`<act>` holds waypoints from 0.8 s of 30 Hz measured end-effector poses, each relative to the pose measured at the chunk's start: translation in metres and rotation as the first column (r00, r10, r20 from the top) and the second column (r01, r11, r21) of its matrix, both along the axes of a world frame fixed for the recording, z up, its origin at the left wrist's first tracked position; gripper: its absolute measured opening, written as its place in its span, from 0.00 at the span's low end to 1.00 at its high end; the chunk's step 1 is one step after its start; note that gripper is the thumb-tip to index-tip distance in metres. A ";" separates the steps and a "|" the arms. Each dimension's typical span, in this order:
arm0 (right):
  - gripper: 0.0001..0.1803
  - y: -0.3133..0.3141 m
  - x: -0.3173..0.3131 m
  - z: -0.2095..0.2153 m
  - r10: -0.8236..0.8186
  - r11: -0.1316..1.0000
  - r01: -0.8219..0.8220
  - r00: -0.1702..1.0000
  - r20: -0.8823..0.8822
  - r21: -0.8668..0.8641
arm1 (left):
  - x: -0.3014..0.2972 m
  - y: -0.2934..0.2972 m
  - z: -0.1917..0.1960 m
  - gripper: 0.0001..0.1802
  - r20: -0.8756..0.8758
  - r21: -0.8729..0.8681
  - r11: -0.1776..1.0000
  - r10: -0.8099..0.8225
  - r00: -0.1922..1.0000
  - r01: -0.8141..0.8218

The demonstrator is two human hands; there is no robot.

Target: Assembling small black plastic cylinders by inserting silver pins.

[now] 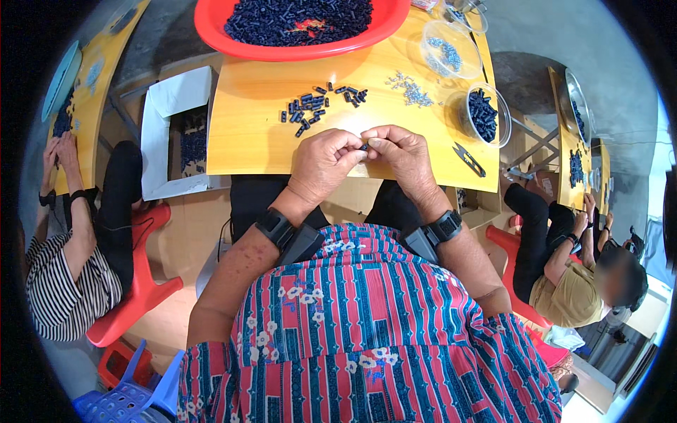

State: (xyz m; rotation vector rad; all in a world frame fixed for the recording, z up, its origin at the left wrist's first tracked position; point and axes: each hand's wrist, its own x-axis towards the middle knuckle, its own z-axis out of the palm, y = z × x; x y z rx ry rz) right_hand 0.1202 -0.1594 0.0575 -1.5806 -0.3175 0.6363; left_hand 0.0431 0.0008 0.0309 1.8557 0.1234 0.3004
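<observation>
Near the front edge of the yellow table (247, 141), my left hand (323, 166) and my right hand (407, 161) meet, fingertips pinched together. Between them is a small black plastic part (364, 147), mostly covered by the fingers. Just beyond my left hand lies a loose pile of short black parts (303, 113). Tiny shiny silver pieces (412, 92) are scattered on the tabletop beyond my right hand. To the right of that hand rest black thread snips (469, 160), touched by neither hand.
A red basin (303, 51) heaped with black parts stands at the far side. Clear tubs hold silver pieces (444, 56) and black parts (482, 116) at right. A white carton (156, 134) sits left of the table. People work at tables on both sides.
</observation>
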 end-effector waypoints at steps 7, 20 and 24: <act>0.06 0.001 0.000 -0.003 -0.005 0.999 0.012 0.990 0.139 -0.049 | 0.000 0.000 -0.002 0.06 0.013 -0.012 1.000 0.000 1.000 0.001; 0.06 0.003 -0.007 0.003 0.028 0.971 0.068 0.921 0.390 -0.230 | 0.002 0.001 -0.003 0.07 0.018 -0.014 0.999 0.040 0.999 -0.039; 0.08 0.000 -0.004 0.005 0.121 0.952 0.042 0.857 0.501 -0.302 | 0.001 0.001 -0.002 0.08 0.017 0.027 0.999 0.025 1.000 -0.026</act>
